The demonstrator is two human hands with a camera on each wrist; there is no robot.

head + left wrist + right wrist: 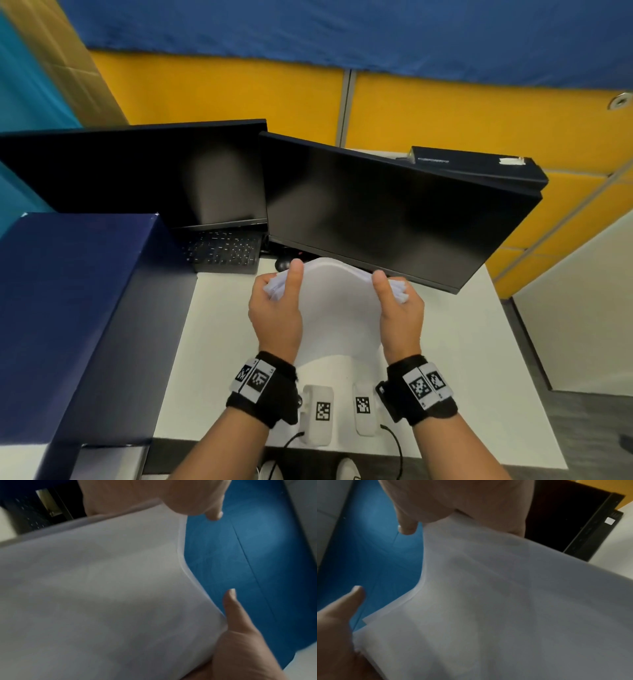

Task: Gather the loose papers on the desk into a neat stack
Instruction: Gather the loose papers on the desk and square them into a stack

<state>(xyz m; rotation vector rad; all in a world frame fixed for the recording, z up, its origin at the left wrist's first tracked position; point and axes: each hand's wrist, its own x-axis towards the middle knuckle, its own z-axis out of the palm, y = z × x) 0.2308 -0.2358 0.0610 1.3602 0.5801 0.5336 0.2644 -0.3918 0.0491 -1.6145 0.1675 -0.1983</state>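
Observation:
A bundle of white papers (pixel 337 301) stands nearly upright above the white desk (pixel 455 359), bowed toward me, in front of the right monitor. My left hand (pixel 277 305) grips its left edge, thumb on the near face and fingers behind. My right hand (pixel 397 308) grips the right edge the same way. In the left wrist view the sheets (pixel 102 595) fill the frame, with the thumb (pixel 231 601) alongside. The right wrist view shows the paper edges (pixel 488 601) slightly uneven near the thumb (pixel 354 596).
Two dark monitors (pixel 376 205) stand right behind the papers, with a black keyboard (pixel 226 251) under the left one. A large dark blue box (pixel 78 308) fills the left of the desk. Two white tagged devices (pixel 320 413) with cables lie at the near edge.

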